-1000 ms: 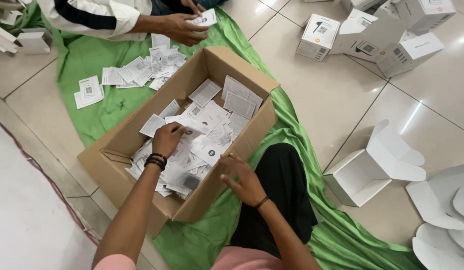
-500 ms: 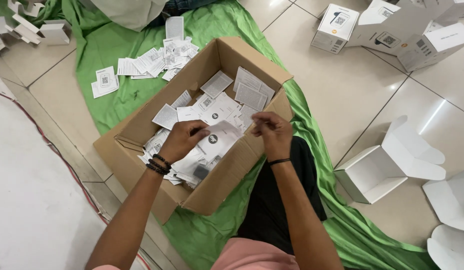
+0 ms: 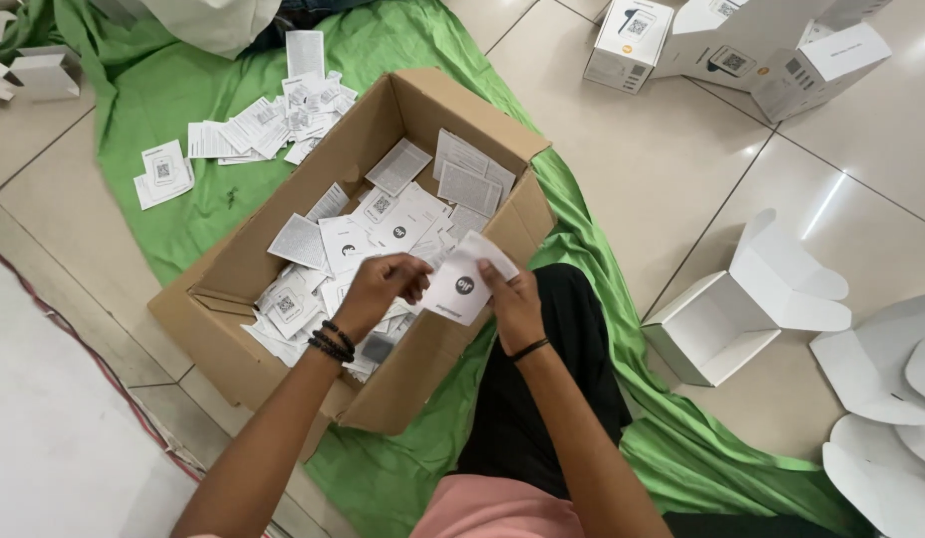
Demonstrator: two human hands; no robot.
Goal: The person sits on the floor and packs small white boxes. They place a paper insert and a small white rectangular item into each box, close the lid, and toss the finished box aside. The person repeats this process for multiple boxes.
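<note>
White leaflet [image 3: 464, 284] w/ black round logo, tilted, above cardboard box [image 3: 233, 279].

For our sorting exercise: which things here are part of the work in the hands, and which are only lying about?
In hand:
left hand
right hand
white leaflet
cardboard box of leaflets

Lying about:
open white carton
closed white boxes
green cloth

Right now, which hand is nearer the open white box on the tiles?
Right. The right hand holds a leaflet on the side toward the open white box; the left hand is over the cardboard box, farther off.
</note>
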